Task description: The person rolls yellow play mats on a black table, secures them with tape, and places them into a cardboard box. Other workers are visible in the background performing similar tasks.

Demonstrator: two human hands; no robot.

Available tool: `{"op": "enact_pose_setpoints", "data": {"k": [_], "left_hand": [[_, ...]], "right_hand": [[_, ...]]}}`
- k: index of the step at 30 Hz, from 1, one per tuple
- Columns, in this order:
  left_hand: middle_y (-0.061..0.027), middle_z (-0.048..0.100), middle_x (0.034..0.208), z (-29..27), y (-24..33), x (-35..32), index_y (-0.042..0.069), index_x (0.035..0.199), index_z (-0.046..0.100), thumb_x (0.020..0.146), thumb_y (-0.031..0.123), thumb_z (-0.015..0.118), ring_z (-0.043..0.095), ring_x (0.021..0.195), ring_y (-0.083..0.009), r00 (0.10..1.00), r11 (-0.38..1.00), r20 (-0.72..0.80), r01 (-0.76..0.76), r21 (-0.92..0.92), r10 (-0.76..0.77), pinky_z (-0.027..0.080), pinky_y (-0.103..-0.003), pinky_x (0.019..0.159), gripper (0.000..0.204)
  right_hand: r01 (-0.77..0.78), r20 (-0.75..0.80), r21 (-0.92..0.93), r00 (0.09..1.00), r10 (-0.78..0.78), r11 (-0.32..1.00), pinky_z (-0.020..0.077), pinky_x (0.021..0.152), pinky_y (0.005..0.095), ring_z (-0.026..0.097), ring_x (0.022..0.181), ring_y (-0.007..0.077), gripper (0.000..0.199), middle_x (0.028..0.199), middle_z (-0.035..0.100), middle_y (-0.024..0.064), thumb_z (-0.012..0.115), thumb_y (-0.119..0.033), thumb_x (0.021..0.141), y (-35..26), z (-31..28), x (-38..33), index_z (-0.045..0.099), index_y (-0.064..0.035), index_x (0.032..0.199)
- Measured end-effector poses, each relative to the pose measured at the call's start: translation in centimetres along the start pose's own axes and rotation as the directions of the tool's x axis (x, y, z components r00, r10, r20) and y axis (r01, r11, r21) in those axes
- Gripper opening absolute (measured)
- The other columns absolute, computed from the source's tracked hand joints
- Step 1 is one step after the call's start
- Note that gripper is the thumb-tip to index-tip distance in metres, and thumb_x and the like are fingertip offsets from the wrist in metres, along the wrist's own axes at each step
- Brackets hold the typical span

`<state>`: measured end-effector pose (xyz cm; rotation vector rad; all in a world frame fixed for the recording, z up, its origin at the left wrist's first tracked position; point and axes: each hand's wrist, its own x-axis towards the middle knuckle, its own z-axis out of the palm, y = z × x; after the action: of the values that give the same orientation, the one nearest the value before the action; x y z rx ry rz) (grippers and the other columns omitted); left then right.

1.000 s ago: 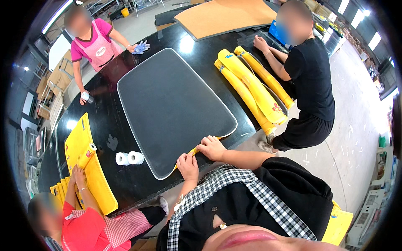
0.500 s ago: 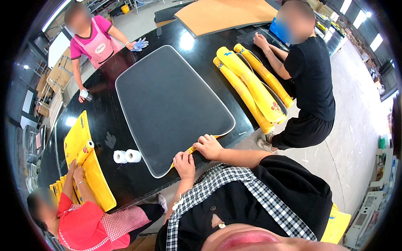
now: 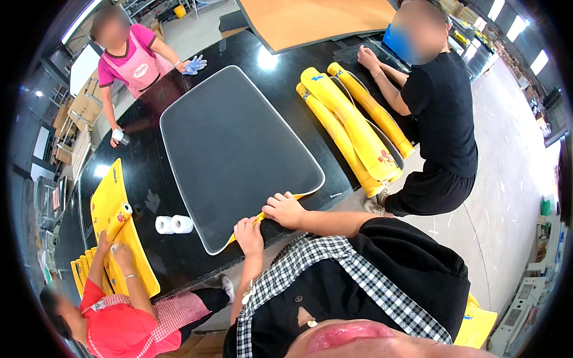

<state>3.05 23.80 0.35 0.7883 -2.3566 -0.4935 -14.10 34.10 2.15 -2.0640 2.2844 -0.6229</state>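
Observation:
A large mat (image 3: 239, 149) lies on the black table (image 3: 149, 161) in front of me, dark grey side up, with pale edging and rounded corners. Its near edge is lifted and curled up, so a strip of the yellow underside shows. My left hand (image 3: 249, 235) is closed on this curled edge, fingers bent over the top. A little farther right, my right hand (image 3: 285, 210) grips the same edge in the same way. The rest of the mat lies flat.
Several yellow rolled mats (image 3: 343, 122) lie to the right, beside a co-worker in black. Two white rolls (image 3: 181, 224) stand left of the mat. At left, a co-worker in red handles a yellow mat (image 3: 140, 256). Another person stands across the table. An orange-brown sheet (image 3: 316, 24) lies at the back.
The mat has shifted slightly left in the picture, and both my hands with it, still on its near edge. The red-clad co-worker's hands have moved apart slightly over the yellow mat.

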Motion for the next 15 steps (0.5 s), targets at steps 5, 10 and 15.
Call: {"op": "enact_pose_setpoints", "data": {"k": [5, 10, 15], "left_hand": [[-0.0109, 0.065, 0.09, 0.2, -0.9, 2.0, 0.007, 0.091, 0.066, 0.088, 0.016, 0.072, 0.061, 0.088, -0.0336, 0.998, 0.992, 0.042, 0.036, 0.123, -0.041, 0.048, -0.046, 0.08, 0.011], [-0.0084, 0.06, 0.084, -1.1, -2.9, 3.3, 0.01, 0.085, 0.062, 0.088, 0.028, 0.073, 0.059, 0.085, -0.0325, 0.991, 0.914, 0.092, 0.049, 0.403, -0.094, 0.046, -0.046, 0.076, 0.022], [-0.0049, 0.056, 0.086, -2.3, -4.5, 1.7, 0.013, 0.084, 0.061, 0.089, 0.035, 0.072, 0.057, 0.088, -0.0281, 1.0, 0.858, 0.021, -0.013, 0.513, 0.002, 0.045, -0.044, 0.076, 0.025]], "right_hand": [[0.012, 0.118, 0.041, 0.993, -0.017, 0.999, 0.0462, 0.086, 0.0418, 0.063, 0.097, 0.0274, 0.027, 0.098, 0.066, 0.0067, 0.056, -0.037, 0.1, 2.1, 0.6, 2.5, 0.064, -0.011, 0.099], [-0.068, 0.271, 0.085, 0.962, 0.042, 0.994, 0.0518, 0.089, 0.0464, 0.068, 0.101, 0.0325, 0.037, 0.104, 0.069, 0.0123, 0.054, -0.043, 0.101, 2.4, -0.3, 4.8, 0.064, -0.0075, 0.1], [-0.198, 0.34, 0.119, 0.929, 0.147, 0.973, 0.054, 0.087, 0.0477, 0.069, 0.102, 0.0341, 0.041, 0.105, 0.07, 0.0157, 0.057, -0.046, 0.099, 1.7, -1.5, 4.9, 0.062, -0.0061, 0.104]]}}
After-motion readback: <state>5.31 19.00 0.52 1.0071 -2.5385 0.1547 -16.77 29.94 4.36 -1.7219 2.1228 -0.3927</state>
